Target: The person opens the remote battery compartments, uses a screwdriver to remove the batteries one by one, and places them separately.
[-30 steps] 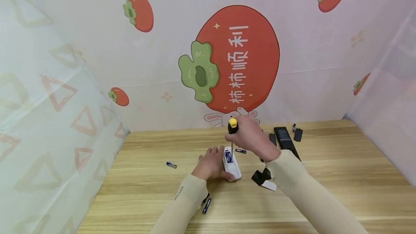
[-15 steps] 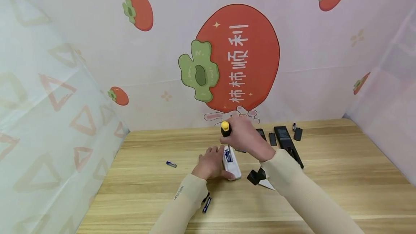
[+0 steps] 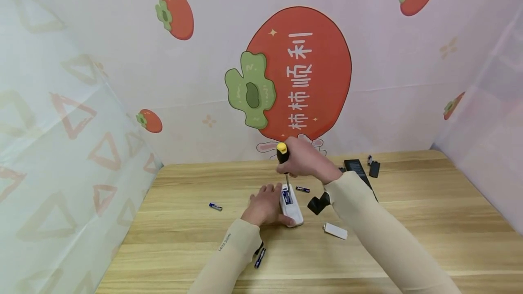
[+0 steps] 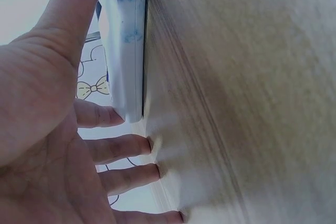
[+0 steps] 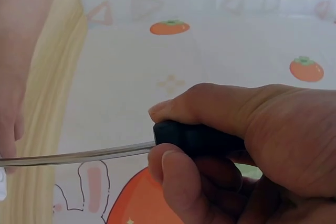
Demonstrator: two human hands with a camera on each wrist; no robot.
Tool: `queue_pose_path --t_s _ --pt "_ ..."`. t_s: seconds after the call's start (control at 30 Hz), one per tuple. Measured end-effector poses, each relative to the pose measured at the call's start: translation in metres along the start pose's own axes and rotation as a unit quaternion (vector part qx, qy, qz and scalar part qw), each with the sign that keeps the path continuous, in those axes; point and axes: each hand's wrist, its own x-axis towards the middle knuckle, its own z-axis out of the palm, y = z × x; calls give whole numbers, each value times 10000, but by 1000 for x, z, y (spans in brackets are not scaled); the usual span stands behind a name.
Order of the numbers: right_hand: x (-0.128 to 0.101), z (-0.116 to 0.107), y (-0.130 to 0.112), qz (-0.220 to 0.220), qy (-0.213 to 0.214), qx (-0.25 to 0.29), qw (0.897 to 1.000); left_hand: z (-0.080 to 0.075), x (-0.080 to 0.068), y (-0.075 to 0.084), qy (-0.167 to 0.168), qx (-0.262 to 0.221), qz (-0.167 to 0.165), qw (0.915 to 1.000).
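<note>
Right hand [image 3: 306, 162] wrapped tight round the screwdriver [image 3: 283, 160], shaft down into the white remote [image 3: 291, 205] mid-counter [image 3: 408, 239]; left hand [image 3: 265, 205] steadies the remote, thumb and fingers clasping its sides; loose battery [image 3: 215, 207] lies toward the left edge

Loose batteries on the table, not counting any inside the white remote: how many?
4 visible: one battery left of the hands, one right of the screwdriver shaft, one under the left sleeve, one by the black remote. Others may be hidden.
</note>
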Motion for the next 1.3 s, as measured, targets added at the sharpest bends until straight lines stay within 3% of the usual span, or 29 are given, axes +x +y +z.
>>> queue_pose_path --t_s 0.5,0.7,1.3 --pt "23 -3 0 3 -517 -267 9983 1 1 -2 -11 76 96 9999" --pt "20 3 1 325 -143 -246 9991 1 2 -3 -12 27 94 10000" --pt "-5 9 17 227 897 71 9957 -1 0 -2 27 12 72 10000"
